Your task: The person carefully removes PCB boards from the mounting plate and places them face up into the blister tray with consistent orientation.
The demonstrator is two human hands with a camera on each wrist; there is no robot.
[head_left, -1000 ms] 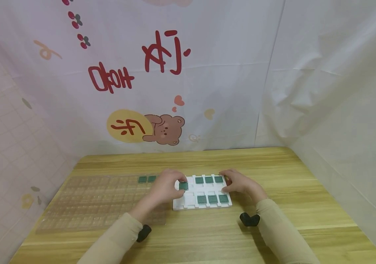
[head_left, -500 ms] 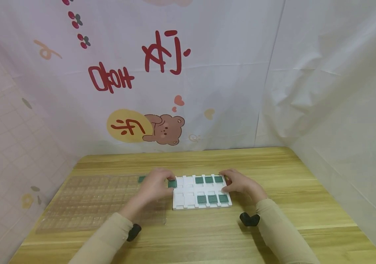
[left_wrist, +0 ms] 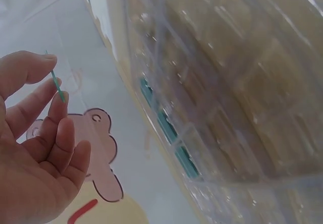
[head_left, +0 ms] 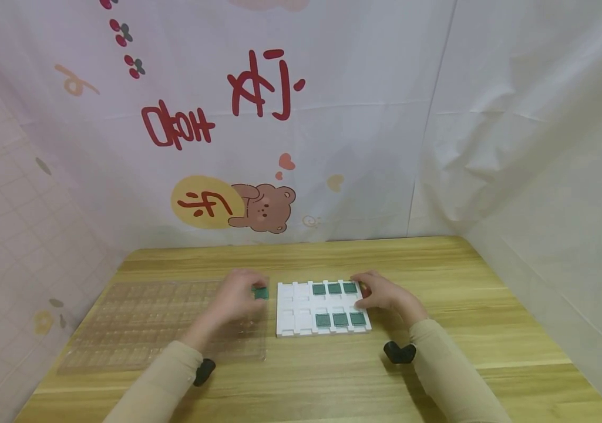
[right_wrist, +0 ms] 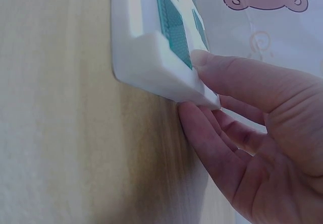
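My left hand (head_left: pixel 234 296) pinches a thin square green chip (head_left: pixel 261 292) between thumb and fingertips, above the right end of a clear plastic tray (head_left: pixel 137 323). Seen edge-on in the left wrist view, that chip stands apart from the tray; more green chips (left_wrist: pixel 169 128) lie in the tray's cells. At the right, my right hand (head_left: pixel 385 294) grips the end of a white tray (head_left: pixel 294 305), thumb on top and fingers at its side. Green chips (head_left: pixel 340 319) fill the white tray's right-hand pockets in two rows. The two left columns of pockets hold none.
Both trays lie side by side on a wooden table (head_left: pixel 322 382), with a narrow gap between them. Behind stands a white printed curtain (head_left: pixel 364 147) with a bear picture. Pale cloth also hangs at the left and right sides.
My left hand has moved left with the chip, from over the white tray's left pockets to over the clear tray's right end. The right hand and the white tray have stayed put.
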